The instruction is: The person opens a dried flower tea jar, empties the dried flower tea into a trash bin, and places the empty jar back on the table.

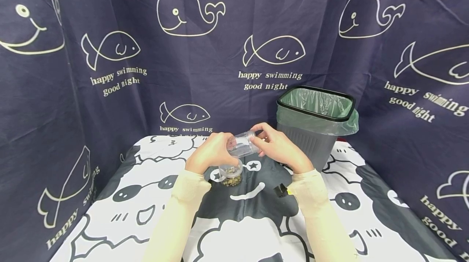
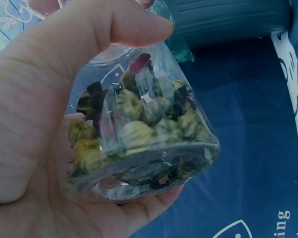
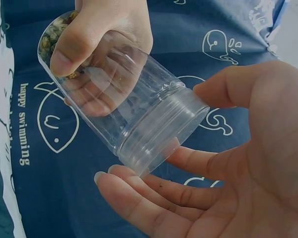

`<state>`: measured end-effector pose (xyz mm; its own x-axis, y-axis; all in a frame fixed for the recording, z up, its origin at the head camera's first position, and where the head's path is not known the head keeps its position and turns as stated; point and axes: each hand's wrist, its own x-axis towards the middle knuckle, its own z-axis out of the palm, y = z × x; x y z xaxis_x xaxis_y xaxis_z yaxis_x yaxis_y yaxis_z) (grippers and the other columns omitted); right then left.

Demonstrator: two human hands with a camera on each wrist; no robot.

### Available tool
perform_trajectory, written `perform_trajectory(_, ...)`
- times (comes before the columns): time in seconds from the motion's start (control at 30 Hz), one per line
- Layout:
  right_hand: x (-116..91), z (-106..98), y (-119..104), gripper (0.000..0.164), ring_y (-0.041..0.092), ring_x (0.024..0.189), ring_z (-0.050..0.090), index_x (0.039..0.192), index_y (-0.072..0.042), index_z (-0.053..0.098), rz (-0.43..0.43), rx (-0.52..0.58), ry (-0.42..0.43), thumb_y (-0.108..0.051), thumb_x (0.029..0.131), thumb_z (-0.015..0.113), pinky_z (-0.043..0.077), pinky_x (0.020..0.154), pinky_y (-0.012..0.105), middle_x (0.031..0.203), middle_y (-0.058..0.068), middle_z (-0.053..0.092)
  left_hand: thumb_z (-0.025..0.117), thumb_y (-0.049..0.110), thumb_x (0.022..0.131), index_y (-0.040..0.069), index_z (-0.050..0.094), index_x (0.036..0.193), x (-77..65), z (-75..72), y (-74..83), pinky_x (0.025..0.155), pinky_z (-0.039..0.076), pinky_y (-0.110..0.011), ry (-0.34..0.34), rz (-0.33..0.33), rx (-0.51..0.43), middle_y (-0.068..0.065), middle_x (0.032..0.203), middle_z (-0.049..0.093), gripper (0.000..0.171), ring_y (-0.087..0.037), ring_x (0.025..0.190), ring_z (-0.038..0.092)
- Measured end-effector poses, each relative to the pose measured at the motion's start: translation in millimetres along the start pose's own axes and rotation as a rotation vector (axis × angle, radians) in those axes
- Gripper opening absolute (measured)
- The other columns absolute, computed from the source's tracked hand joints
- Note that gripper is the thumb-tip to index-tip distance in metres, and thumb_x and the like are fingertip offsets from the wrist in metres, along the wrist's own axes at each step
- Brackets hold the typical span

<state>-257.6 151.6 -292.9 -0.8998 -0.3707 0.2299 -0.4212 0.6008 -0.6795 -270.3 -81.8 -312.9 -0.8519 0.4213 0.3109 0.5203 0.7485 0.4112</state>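
My left hand [image 1: 212,152] grips a clear jar [image 1: 239,146] around its body, holding it tilted nearly sideways above the cloth. Dried flower buds [image 2: 139,129], yellowish-green with a few dark red ones, are gathered at the jar's base. At the jar's other end sits a clear lid [image 3: 164,129]. My right hand [image 1: 276,144] pinches this lid between thumb and fingers, as the right wrist view shows. Just below the left hand, a second clear jar [image 1: 231,174] stands upright on the cloth with dried buds inside; its top is partly hidden by that hand.
A dark grey bin [image 1: 311,142] with a green liner [image 1: 348,125] stands at the back right, behind the right hand. The table has a black and white cartoon cloth [image 1: 146,229]. Navy curtains [image 1: 227,58] hang close around the back and sides.
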Motion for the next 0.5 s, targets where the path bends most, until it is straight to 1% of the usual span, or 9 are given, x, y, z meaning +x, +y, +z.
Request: perform_trajectory(0.5, -1.7, -0.1, -1.5, 0.038, 0.016, 0.072, 0.073, 0.136, -0.021, 0.053, -0.023, 0.028, -0.004, -0.032, 0.101, 0.062, 0.058, 0.074, 0.036, 0.117, 0.011, 0.070, 0.088, 0.028, 0.060, 0.013, 0.067, 0.095, 0.9, 0.8, -1.8, 0.066, 0.052, -0.031, -0.003, 0.001, 0.002, 0.004, 0.078, 0.065, 0.043, -0.015, 0.068, 0.060)
